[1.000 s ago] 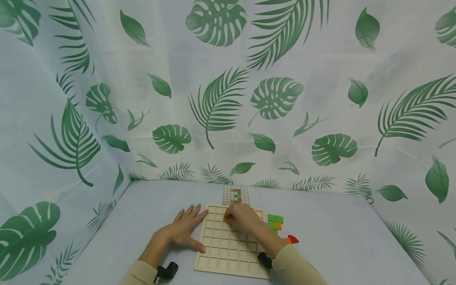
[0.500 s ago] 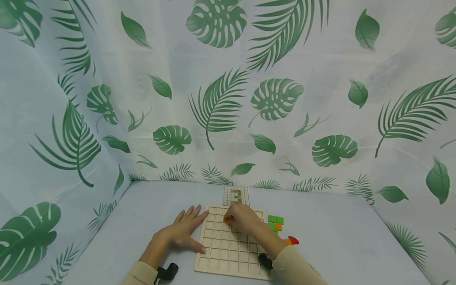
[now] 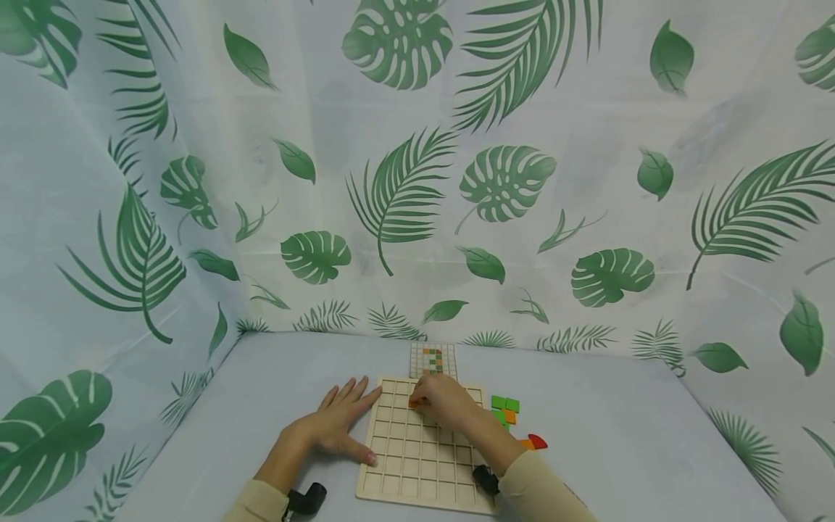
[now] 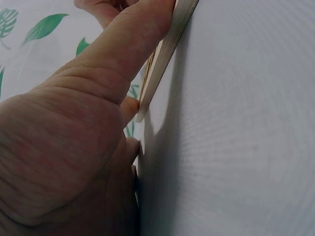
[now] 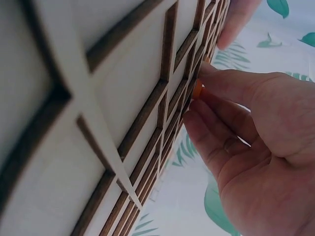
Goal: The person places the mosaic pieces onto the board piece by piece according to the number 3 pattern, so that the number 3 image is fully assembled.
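A pale wooden grid board [image 3: 417, 464] lies on the table. The left hand [image 3: 335, 428] is spread flat at its left side, thumb and index finger touching the edge; in the left wrist view the thumb of the left hand [image 4: 74, 113] lies against the board's side [image 4: 170, 54]. Over the upper part of the board, the right hand [image 3: 446, 402] pinches an orange piece [image 3: 414, 403] at a cell. The right wrist view shows the right hand [image 5: 266, 132] with thumb and fingers round the orange piece [image 5: 197, 90], against the grid.
Green tiles [image 3: 505, 403], an orange tile [image 3: 509, 416] and a red curved piece [image 3: 538, 441] lie right of the board, beside the right forearm. Behind the board is a small patterned grid card [image 3: 433, 360]. A leaf-print curtain [image 3: 417, 181] hangs behind the table.
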Demonstrator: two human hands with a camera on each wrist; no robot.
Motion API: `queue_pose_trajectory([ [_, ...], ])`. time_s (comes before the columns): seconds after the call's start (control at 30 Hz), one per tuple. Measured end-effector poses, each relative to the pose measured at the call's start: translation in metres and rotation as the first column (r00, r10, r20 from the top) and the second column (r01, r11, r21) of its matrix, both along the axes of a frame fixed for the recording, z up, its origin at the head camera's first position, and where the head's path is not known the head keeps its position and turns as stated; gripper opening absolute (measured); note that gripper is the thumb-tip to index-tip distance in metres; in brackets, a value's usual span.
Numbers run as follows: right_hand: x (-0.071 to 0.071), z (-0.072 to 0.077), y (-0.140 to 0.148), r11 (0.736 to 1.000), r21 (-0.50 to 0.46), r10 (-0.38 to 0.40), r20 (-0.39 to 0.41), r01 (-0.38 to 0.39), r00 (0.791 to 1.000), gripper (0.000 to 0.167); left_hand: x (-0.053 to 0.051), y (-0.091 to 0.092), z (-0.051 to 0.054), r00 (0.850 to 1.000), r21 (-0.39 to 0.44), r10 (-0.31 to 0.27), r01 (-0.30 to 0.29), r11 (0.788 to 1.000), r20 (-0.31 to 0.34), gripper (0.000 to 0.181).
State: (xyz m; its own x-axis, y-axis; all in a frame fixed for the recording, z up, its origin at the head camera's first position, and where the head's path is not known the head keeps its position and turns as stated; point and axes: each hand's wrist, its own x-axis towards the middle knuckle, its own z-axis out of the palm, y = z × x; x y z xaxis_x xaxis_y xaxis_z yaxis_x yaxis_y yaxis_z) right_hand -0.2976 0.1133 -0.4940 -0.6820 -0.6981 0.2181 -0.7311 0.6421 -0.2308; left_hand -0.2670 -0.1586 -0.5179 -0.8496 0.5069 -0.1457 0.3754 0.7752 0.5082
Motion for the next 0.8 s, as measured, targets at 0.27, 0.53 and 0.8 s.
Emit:
queue_pose_trajectory([
  [0.27, -0.001, 0.0, 0.0, 1.0, -0.016, -0.001, 0.031, 0.001, 1.0, 0.012, 0.0, -0.002, -0.001, 1.0, 0.014, -0.016, 0.016, 1.0, -0.006, 0.127],
  [0.53, 0.009, 0.007, 0.01, 0.996, -0.071, -0.05, 0.116, 0.059, 0.992, 0.022, 0.001, 0.0, -0.002, 1.0, 0.014, -0.022, 0.022, 1.0, 0.005, 0.127],
  [0.8, 0.022, 0.013, 0.033, 0.954, -0.229, -0.17, 0.125, 0.195, 0.978, 0.03, 0.0, 0.0, 0.0, 1.0, 0.01, -0.012, 0.012, 1.0, -0.004, 0.128],
])
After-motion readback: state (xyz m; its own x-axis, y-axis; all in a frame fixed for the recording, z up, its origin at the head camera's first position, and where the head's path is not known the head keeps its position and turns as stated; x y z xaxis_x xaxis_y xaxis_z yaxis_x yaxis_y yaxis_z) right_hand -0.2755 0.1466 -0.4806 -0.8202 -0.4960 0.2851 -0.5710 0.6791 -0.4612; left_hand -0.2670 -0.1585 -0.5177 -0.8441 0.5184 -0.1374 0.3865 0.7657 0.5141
